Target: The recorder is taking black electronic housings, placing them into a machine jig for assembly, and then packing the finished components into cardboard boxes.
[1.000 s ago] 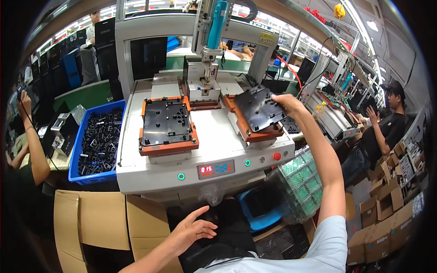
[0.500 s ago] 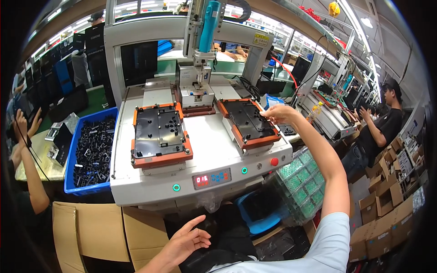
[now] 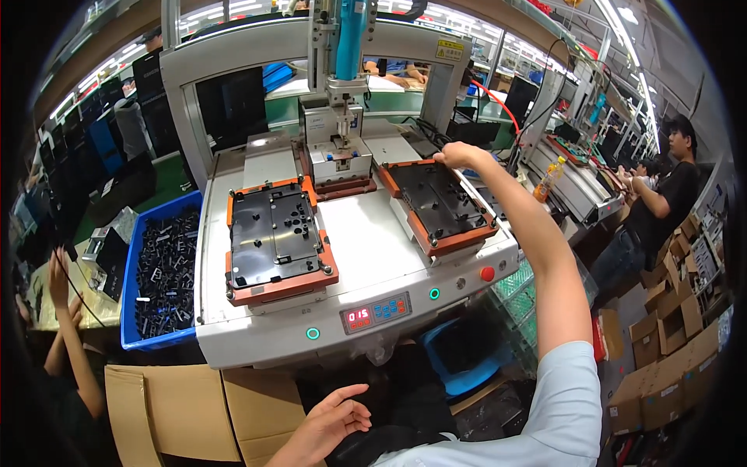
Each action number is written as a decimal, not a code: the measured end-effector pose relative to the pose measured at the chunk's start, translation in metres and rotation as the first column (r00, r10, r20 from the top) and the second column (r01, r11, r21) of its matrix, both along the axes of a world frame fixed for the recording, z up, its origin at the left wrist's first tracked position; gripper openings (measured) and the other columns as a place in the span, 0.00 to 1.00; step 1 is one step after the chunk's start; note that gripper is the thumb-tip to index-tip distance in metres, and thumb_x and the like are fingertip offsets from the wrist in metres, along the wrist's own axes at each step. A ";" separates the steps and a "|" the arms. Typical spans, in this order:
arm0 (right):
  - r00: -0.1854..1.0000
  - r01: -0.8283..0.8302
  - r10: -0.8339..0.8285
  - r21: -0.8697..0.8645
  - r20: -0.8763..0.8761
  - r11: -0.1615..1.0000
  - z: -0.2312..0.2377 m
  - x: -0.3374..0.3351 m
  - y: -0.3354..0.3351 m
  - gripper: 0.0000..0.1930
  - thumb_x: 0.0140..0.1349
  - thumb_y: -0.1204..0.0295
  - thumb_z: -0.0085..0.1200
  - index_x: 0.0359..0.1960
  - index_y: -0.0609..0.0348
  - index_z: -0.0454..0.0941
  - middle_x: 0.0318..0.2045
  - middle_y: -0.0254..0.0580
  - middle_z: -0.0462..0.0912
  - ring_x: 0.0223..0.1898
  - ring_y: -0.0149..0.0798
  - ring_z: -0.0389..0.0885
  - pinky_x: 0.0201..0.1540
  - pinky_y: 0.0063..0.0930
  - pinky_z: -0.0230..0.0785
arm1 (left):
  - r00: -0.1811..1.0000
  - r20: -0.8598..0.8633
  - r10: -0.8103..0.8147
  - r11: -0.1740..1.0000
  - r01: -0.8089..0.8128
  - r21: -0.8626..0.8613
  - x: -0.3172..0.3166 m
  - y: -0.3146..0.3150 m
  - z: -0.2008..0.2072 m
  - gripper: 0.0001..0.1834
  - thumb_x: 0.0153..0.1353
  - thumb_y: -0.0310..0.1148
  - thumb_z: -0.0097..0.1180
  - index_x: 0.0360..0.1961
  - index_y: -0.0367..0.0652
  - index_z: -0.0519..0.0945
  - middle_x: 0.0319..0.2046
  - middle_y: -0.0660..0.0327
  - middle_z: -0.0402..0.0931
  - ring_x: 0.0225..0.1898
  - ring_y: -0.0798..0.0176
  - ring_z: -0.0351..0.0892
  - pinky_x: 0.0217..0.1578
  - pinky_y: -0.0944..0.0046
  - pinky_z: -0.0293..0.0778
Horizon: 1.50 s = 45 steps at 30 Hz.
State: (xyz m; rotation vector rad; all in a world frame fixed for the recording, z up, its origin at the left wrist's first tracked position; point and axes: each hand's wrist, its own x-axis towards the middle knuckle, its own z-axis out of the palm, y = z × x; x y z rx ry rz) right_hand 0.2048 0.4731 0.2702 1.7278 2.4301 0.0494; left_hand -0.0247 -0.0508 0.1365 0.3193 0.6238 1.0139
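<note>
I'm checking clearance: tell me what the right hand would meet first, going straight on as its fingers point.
The right hand would probably meet the far corner of the flat black plastic panel in the right-side orange rectangular fixture; depth is unclear, so it may be touching there.

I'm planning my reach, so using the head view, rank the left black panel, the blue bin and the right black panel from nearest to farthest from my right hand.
1. Right black panel: on the right, just by your right hand.
2. Left black panel: left of that one.
3. Blue bin: farthest left of the three.
</note>
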 end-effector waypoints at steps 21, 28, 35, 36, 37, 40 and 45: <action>0.641 0.387 0.151 0.487 -0.752 0.783 -0.062 0.071 -0.229 0.13 0.60 0.64 0.58 0.33 0.66 0.77 0.30 0.48 0.80 0.32 0.45 0.79 0.39 0.34 0.69 | 1.000 0.008 -0.021 1.000 0.021 0.000 0.004 -0.007 0.009 0.18 0.64 0.34 0.51 0.54 0.40 0.70 0.33 0.59 0.76 0.37 0.63 0.75 0.43 0.64 0.71; 0.530 0.231 0.447 0.629 -0.721 0.742 -0.077 0.079 -0.220 0.10 0.61 0.70 0.56 0.38 0.66 0.79 0.33 0.44 0.80 0.38 0.36 0.78 0.45 0.28 0.68 | 0.997 -0.076 0.024 1.000 -0.025 -0.015 0.005 -0.001 -0.005 0.18 0.64 0.35 0.52 0.53 0.41 0.71 0.32 0.61 0.76 0.36 0.64 0.76 0.41 0.65 0.71; 0.383 0.194 0.483 0.579 -0.788 0.792 -0.077 0.087 -0.216 0.08 0.59 0.72 0.57 0.36 0.63 0.81 0.36 0.44 0.81 0.39 0.40 0.79 0.44 0.28 0.69 | 0.989 -0.139 0.044 0.999 -0.043 0.011 0.006 0.002 -0.013 0.19 0.64 0.37 0.53 0.53 0.43 0.71 0.32 0.62 0.75 0.36 0.65 0.75 0.42 0.65 0.71; 0.352 0.190 0.466 0.549 -0.812 0.814 -0.076 0.089 -0.216 0.07 0.59 0.73 0.57 0.36 0.64 0.81 0.36 0.44 0.81 0.39 0.40 0.79 0.44 0.28 0.69 | 0.989 -0.143 0.045 0.999 -0.044 0.010 0.006 0.003 -0.013 0.19 0.64 0.37 0.53 0.53 0.43 0.71 0.32 0.62 0.75 0.36 0.65 0.75 0.42 0.65 0.71; 0.333 0.174 0.426 0.499 -0.841 0.849 -0.075 0.090 -0.217 0.08 0.60 0.72 0.56 0.38 0.63 0.81 0.37 0.44 0.81 0.40 0.40 0.79 0.45 0.28 0.69 | 0.987 -0.152 0.049 0.999 -0.048 0.013 0.005 0.004 -0.014 0.19 0.64 0.37 0.53 0.53 0.43 0.71 0.32 0.62 0.75 0.36 0.65 0.75 0.42 0.65 0.71; 0.396 0.139 0.461 0.548 -0.795 0.825 -0.070 0.093 -0.226 0.10 0.63 0.72 0.53 0.42 0.65 0.78 0.40 0.43 0.80 0.43 0.36 0.77 0.49 0.27 0.67 | 0.985 -0.166 0.053 0.999 -0.050 0.021 0.006 0.007 -0.019 0.19 0.64 0.38 0.53 0.53 0.43 0.71 0.32 0.62 0.75 0.36 0.66 0.75 0.42 0.66 0.72; 0.766 -0.074 0.472 0.669 -0.438 0.740 -0.131 0.026 -0.318 0.36 0.58 0.70 0.54 0.66 0.69 0.52 0.67 0.59 0.55 0.67 0.56 0.54 0.68 0.43 0.44 | 0.970 -0.221 0.100 0.995 -0.098 0.017 -0.002 0.002 -0.018 0.19 0.64 0.37 0.53 0.53 0.42 0.71 0.32 0.63 0.76 0.36 0.67 0.75 0.42 0.66 0.72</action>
